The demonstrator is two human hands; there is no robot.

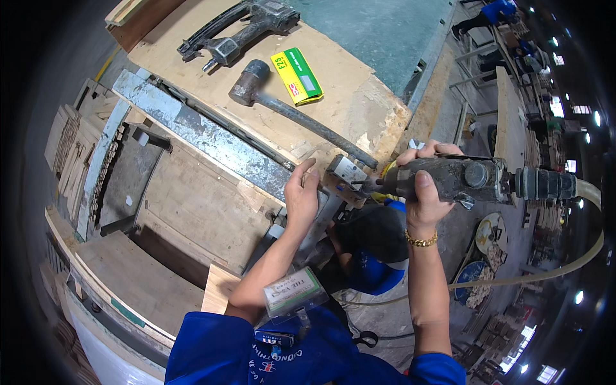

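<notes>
My right hand [427, 186] is wrapped round a dark, scuffed air tool [471, 179], with a pale hose [591, 247] running off its right end. The tool's narrow nose points left, beside a small metal-faced block [348, 170] at the workbench corner. Close to that block, my left hand [301, 196] rests at the bench edge, its visible thumb and finger extended and apart; its other fingers are partly hidden. A mallet [250, 83] lies on the plywood top [212, 90], its long handle reaching toward the block.
Behind the mallet lie a nail gun [240, 31] and a green-yellow box [297, 76]. A person in blue with a dark cap [372, 234] is low between my arms. At left stands a metal frame [199, 125] with wooden panels; wood strips [64, 147] are stacked beyond it.
</notes>
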